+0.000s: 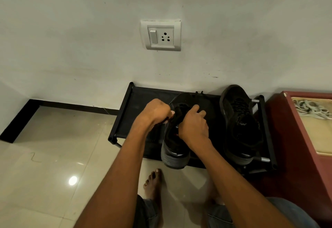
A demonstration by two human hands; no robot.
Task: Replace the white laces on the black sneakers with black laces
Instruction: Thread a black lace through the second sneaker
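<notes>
Near sneaker (175, 138) sits on the black low rack (125, 113), toe pointing at the person, heel hanging slightly over the near edge. Both hands on its lacing area. Left hand (155, 112) is curled, pinching something thin at the eyelets, likely a black lace end, too dark to confirm. Right hand (195, 124) has fingers curled over the tongue/upper, gripping the shoe, probably to steady it while the left threads. Toe toward the person likely gives easy reach to the eyelets. Second sneaker (239, 123) is on the rack's right part, just beside, black laces seem already in, so judged half done. White laces (310, 108) lie heaped in the red box (287, 138) far right, apart from the shoes, probably the removed ones. Rack stands against a white wall (71, 48) with a socket plate (161, 35). Glossy beige tile floor (53, 156), black skirting. Bare foot (153, 183) near, below the rack.
</notes>
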